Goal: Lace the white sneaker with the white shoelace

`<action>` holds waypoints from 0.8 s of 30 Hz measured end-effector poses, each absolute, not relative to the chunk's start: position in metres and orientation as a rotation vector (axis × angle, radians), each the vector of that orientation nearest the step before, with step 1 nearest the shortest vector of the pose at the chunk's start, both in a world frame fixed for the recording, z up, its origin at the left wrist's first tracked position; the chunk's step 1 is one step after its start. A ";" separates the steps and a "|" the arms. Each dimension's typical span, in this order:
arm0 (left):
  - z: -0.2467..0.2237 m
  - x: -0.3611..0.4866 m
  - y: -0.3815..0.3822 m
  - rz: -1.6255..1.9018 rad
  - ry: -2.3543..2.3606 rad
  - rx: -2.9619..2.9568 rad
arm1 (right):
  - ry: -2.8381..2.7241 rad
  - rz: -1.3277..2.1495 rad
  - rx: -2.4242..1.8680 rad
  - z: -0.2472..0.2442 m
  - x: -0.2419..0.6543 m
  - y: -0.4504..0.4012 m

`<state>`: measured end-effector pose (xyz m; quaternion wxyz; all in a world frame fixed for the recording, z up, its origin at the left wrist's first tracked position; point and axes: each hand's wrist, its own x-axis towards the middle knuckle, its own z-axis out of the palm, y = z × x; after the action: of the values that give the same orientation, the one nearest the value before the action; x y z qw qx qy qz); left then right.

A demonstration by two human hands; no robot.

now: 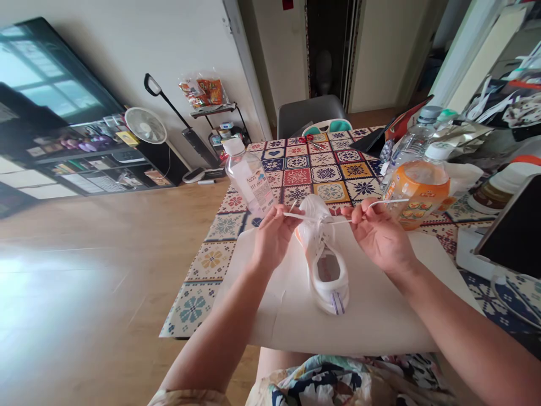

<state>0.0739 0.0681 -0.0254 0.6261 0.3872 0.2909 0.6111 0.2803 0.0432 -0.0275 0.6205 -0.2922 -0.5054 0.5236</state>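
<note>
A white sneaker (327, 287) lies on a white sheet (279, 316), its heel toward me and its toe pointing away. My left hand (274, 234) is on the shoe's left side, fingers pinched on one end of the white shoelace (298, 216). On the right, my right hand (380, 234) pinches the other end, whose tip sticks out past the fingers. Between the two hands the lace is stretched across the front of the shoe. Both hands are raised above the sheet, apart from the shoe's sides.
A clear bottle with a white cap (249, 175) stands left of the shoe. Beyond my right hand are an orange-labelled bottle (418, 189) and other containers. Red-handled scissors (310, 139) lie at the table's far end. A dark-screened device (513, 225) stands at right.
</note>
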 end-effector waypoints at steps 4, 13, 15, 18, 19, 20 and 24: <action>-0.022 0.068 0.072 1.272 0.585 0.693 | -1.096 1.286 -0.710 -0.020 0.287 0.044; -0.025 0.059 0.076 1.088 0.924 1.041 | -1.168 1.587 -0.682 -0.009 0.316 0.047; -0.030 0.062 0.076 1.072 0.982 1.182 | -1.280 1.830 -0.671 -0.009 0.321 0.046; -0.039 0.066 0.077 1.038 1.041 1.355 | -1.432 2.078 -0.616 -0.014 0.324 0.045; -0.041 0.066 0.078 1.015 1.053 1.398 | -1.472 2.126 -0.578 -0.016 0.324 0.045; -0.043 0.066 0.077 0.985 1.059 1.433 | -1.504 2.161 -0.540 -0.017 0.323 0.045; -0.043 0.062 0.076 0.810 1.065 1.585 | -1.582 2.140 -0.593 -0.021 0.319 0.046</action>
<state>0.0616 0.0758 -0.0427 0.5088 0.6578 0.4420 0.3362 0.3191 0.0457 -0.0207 0.2059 -0.2129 -0.5677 0.7681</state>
